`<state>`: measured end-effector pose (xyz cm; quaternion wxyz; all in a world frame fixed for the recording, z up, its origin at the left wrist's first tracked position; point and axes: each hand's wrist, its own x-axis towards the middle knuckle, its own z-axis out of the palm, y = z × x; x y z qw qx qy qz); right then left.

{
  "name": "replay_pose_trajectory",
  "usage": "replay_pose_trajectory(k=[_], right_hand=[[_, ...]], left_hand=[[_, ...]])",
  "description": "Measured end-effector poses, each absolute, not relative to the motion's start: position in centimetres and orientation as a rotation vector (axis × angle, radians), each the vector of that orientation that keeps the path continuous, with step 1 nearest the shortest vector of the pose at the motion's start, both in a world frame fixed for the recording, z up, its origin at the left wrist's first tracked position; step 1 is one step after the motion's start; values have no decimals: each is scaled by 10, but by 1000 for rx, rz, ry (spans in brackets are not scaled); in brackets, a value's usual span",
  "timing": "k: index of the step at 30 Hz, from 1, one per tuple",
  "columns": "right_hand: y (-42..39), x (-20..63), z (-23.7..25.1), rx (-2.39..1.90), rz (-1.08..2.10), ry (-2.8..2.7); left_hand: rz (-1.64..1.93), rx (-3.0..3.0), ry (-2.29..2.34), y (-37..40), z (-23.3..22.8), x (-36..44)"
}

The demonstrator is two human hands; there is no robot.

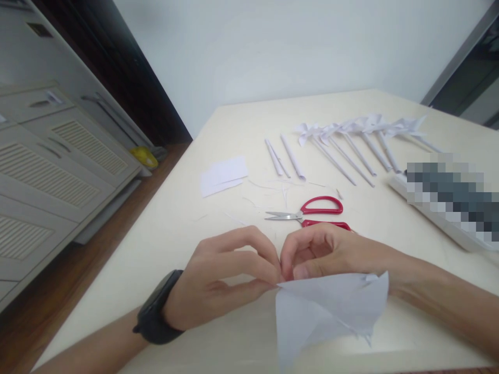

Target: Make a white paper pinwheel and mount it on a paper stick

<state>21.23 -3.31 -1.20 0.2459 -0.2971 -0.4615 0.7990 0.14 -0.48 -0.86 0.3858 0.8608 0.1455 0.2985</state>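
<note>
A white sheet of paper, with creases and slit-like edges, hangs in front of me near the table's front edge. My left hand, a black watch on its wrist, pinches the paper's upper left corner between thumb and fingers. Close against it, my right hand has its fingers curled and its thumb at the paper's top edge. The two hands' fingertips meet at that corner. Just beyond them lie red-handled scissors, blades parted and pointing left.
Several paper pinwheels on rolled sticks lie at the back right. Rolled paper tubes, paper sheets and thin paper strips lie on the white table. A white-edged object, partly pixelated, is at right. Cabinets stand left.
</note>
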Motion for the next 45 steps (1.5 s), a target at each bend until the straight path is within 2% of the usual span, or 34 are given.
replay_pose_trajectory(k=[10,13,20,28,45], right_hand=[[-38,202,-9,-904,1889,-1462],[-41,200,-4,-968,1757,-1576],[-46,197,-4,-1085,1301,-1693],[-53,193,-6,-1232,968,-1761],[-56,192,-13,-1259,865,-1789]], left_hand=[[1119,2465,321,-5,-16,2],[1116,2468,339,-7,-13,3],[1077,2118,711,-15,-10,12],[986,2108,791,-18,-9,13],[890,1916,705,-17,-12,13]])
